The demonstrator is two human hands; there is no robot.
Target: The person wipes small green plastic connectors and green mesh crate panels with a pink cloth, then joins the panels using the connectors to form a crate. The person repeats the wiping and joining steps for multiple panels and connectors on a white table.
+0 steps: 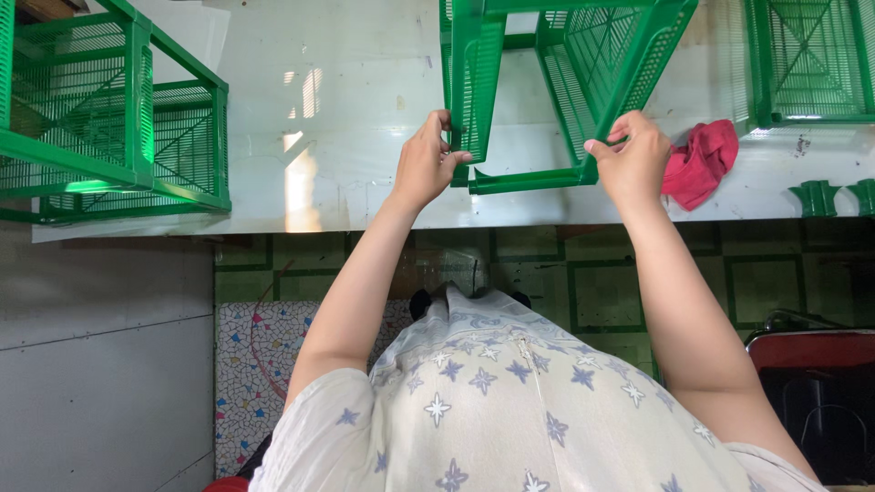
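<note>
Both hands' grip (533,164) closes on green crate (565,82), nothing inside.

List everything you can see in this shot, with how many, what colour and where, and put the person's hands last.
Green slatted crate: one, green, top middle of the table, gripped at its near edge by both hands.
Assembled crates: at least two, green, far left on the table.
Another crate: one, green, top right.
Cloth: one, red, beside the right hand.
Small plastic pieces: two, green, right table edge.
Table: one, pale grey.
Floor tiles: green, below the table.
Left hand: one, on the crate's left corner.
Right hand: one, on its right corner.
</note>
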